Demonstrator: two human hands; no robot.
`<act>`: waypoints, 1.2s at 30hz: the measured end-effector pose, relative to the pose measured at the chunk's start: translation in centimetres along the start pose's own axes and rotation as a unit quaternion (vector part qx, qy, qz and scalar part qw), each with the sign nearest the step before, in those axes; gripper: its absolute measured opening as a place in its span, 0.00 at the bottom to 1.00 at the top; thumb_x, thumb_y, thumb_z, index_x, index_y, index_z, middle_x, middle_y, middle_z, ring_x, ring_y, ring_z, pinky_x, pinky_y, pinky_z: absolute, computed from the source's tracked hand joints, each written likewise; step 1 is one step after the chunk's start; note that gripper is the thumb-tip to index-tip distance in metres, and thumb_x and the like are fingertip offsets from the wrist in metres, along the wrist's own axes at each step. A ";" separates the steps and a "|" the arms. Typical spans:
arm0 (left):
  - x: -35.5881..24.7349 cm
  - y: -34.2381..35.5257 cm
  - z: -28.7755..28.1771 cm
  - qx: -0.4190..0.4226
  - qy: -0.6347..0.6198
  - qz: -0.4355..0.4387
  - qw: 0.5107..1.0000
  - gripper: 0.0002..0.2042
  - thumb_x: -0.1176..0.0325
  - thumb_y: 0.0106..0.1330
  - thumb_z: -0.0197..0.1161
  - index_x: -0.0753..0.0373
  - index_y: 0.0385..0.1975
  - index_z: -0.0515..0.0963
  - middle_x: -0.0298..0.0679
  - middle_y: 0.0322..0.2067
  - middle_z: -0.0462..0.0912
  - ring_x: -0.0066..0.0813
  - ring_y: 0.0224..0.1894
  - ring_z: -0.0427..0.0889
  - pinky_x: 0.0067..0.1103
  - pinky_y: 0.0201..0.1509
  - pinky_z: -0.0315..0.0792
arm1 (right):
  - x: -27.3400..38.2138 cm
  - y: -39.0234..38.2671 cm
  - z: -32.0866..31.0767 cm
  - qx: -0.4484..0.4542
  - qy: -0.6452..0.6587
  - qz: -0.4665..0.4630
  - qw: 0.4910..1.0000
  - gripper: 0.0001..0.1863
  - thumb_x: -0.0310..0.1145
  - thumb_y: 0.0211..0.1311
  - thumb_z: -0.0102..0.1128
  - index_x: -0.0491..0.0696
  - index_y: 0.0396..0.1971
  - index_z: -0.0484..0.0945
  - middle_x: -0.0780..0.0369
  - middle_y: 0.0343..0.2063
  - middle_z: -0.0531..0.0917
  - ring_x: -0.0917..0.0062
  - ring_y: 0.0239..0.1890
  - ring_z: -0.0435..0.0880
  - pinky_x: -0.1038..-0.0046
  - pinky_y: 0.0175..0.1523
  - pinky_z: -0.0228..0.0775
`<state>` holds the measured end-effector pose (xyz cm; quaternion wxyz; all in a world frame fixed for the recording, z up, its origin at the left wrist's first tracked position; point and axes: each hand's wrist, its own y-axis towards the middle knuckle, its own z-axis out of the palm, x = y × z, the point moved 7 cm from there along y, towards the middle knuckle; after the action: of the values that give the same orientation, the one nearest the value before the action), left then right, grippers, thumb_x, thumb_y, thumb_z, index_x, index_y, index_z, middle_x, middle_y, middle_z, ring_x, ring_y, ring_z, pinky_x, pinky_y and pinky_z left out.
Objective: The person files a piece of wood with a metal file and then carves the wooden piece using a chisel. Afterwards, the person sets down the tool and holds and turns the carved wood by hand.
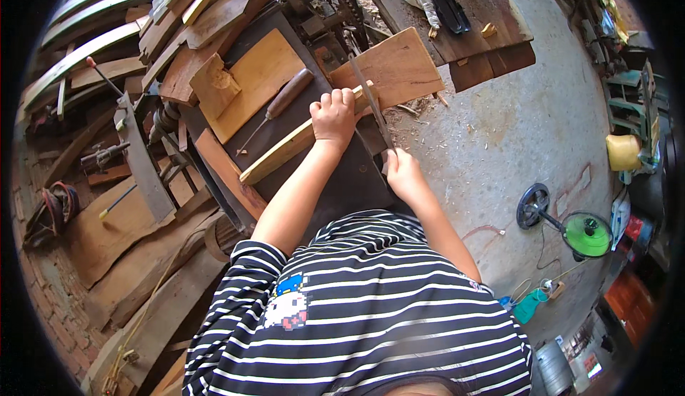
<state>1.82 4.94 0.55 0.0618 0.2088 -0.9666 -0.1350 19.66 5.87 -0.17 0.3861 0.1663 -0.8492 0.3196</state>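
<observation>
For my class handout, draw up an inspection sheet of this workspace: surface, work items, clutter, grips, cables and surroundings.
Surface: dark, flat work surface, partly covered by wood.
Work items: wooden strip lying slantwise; long blade crossing near its far end, contact unclear.
Clutter: wooden-handled tool with a thin shank, beside a flat brown board; wood chips on the floor.
Grips: left grip closed on the strip; right grip closed around the blade's near end, handle hidden.
Cables: reddish cord on the floor; where it leads is unclear.
Surroundings: concrete floor, green fan at right, stacked planks at upper left.
</observation>
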 end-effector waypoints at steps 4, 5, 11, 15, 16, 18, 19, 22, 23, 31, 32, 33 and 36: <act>0.4 -0.3 -0.2 0.001 0.013 0.001 1.000 0.27 0.48 0.39 0.71 0.53 0.37 0.69 0.29 0.30 0.70 0.27 0.34 0.71 0.28 0.36 0.63 | -0.4 -1.2 -1.5 0.021 -0.010 -0.006 1.000 0.14 0.35 0.66 0.46 0.41 0.28 0.73 0.42 0.26 0.77 0.44 0.34 0.76 0.53 0.36 0.68; 0.3 -0.2 -0.2 0.011 0.011 0.006 1.000 0.27 0.48 0.39 0.71 0.53 0.37 0.69 0.29 0.30 0.69 0.27 0.34 0.71 0.28 0.36 0.63 | 0.2 -0.3 -1.8 0.002 0.031 -0.031 0.999 0.14 0.35 0.66 0.47 0.40 0.27 0.73 0.42 0.24 0.76 0.44 0.32 0.75 0.53 0.34 0.67; -0.1 0.2 -0.1 0.005 -0.005 0.018 1.000 0.27 0.49 0.40 0.70 0.54 0.39 0.68 0.30 0.31 0.71 0.29 0.36 0.72 0.29 0.37 0.64 | 2.9 7.6 -1.2 -0.033 -0.021 -0.081 0.996 0.16 0.38 0.67 0.44 0.41 0.30 0.74 0.43 0.28 0.78 0.45 0.36 0.76 0.53 0.39 0.68; 0.2 0.2 0.1 0.014 0.021 0.021 0.999 0.26 0.47 0.43 0.68 0.55 0.37 0.68 0.31 0.31 0.71 0.29 0.35 0.73 0.29 0.38 0.64 | 3.6 6.9 -0.1 0.039 -0.011 -0.055 0.998 0.17 0.39 0.67 0.43 0.40 0.30 0.74 0.42 0.30 0.78 0.45 0.39 0.76 0.53 0.42 0.69; 0.0 0.2 0.1 0.011 0.021 0.024 0.999 0.26 0.47 0.43 0.68 0.55 0.37 0.68 0.31 0.31 0.71 0.29 0.35 0.73 0.29 0.38 0.64 | 3.5 6.3 0.3 0.039 -0.006 -0.036 0.999 0.16 0.38 0.67 0.43 0.40 0.31 0.74 0.42 0.31 0.78 0.45 0.40 0.75 0.53 0.44 0.69; 0.0 0.4 0.5 0.001 0.042 0.012 0.999 0.26 0.43 0.45 0.66 0.55 0.36 0.69 0.31 0.31 0.71 0.30 0.36 0.73 0.29 0.38 0.65 | 2.6 5.1 0.3 0.011 0.005 -0.066 0.998 0.16 0.38 0.67 0.43 0.40 0.32 0.75 0.43 0.32 0.78 0.45 0.40 0.76 0.53 0.44 0.69; 0.0 0.5 0.3 -0.004 0.032 0.015 0.999 0.27 0.40 0.46 0.64 0.55 0.36 0.69 0.32 0.31 0.71 0.30 0.35 0.73 0.30 0.37 0.65 | 1.7 4.2 0.3 0.010 0.017 -0.061 0.998 0.16 0.38 0.67 0.43 0.40 0.32 0.74 0.43 0.32 0.78 0.45 0.40 0.76 0.53 0.44 0.69; 0.1 0.4 0.1 -0.013 0.030 0.017 0.999 0.27 0.40 0.45 0.64 0.55 0.35 0.69 0.32 0.31 0.72 0.30 0.36 0.74 0.29 0.37 0.65 | -1.0 1.4 -0.3 0.038 -0.001 0.001 0.999 0.16 0.39 0.68 0.43 0.40 0.32 0.74 0.43 0.32 0.78 0.46 0.40 0.76 0.53 0.43 0.69; 0.0 0.3 0.4 0.004 0.022 0.013 1.000 0.27 0.40 0.45 0.64 0.55 0.35 0.69 0.32 0.31 0.72 0.30 0.36 0.74 0.29 0.37 0.65 | -1.1 0.5 -0.7 0.042 -0.013 -0.006 0.999 0.16 0.39 0.68 0.43 0.40 0.31 0.74 0.44 0.32 0.78 0.47 0.40 0.76 0.53 0.43 0.69; 0.4 0.3 0.2 0.056 -0.024 0.001 0.998 0.24 0.48 0.45 0.69 0.55 0.36 0.69 0.33 0.32 0.72 0.32 0.38 0.74 0.29 0.40 0.66 | -0.7 1.2 -3.8 0.020 -0.018 -0.054 0.998 0.16 0.38 0.67 0.44 0.40 0.27 0.73 0.47 0.23 0.77 0.50 0.29 0.76 0.59 0.36 0.68; 0.5 0.3 0.4 0.061 -0.024 -0.001 0.998 0.25 0.49 0.45 0.69 0.55 0.37 0.69 0.33 0.32 0.72 0.32 0.38 0.74 0.29 0.40 0.66 | -0.7 1.3 -3.9 0.020 -0.022 -0.058 0.998 0.16 0.38 0.67 0.44 0.40 0.27 0.73 0.47 0.23 0.77 0.50 0.29 0.76 0.59 0.36 0.68; 0.7 0.3 0.5 0.064 -0.033 -0.003 0.997 0.25 0.50 0.45 0.70 0.55 0.38 0.68 0.33 0.33 0.72 0.32 0.39 0.74 0.29 0.41 0.66 | -1.0 1.4 -3.6 0.040 -0.020 -0.039 0.998 0.16 0.38 0.67 0.44 0.40 0.28 0.74 0.46 0.26 0.78 0.48 0.33 0.76 0.57 0.38 0.68; 0.5 0.5 0.3 0.062 -0.028 0.004 0.998 0.25 0.49 0.45 0.69 0.55 0.37 0.69 0.34 0.32 0.72 0.32 0.39 0.74 0.29 0.41 0.65 | -2.7 1.7 -2.2 0.074 0.010 0.001 0.997 0.17 0.39 0.67 0.44 0.40 0.28 0.74 0.45 0.30 0.79 0.47 0.37 0.76 0.56 0.41 0.68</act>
<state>1.07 5.23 0.40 0.0222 0.2049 -0.9752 -0.0803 21.70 8.69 -1.85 0.3814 0.1905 -0.8192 0.3836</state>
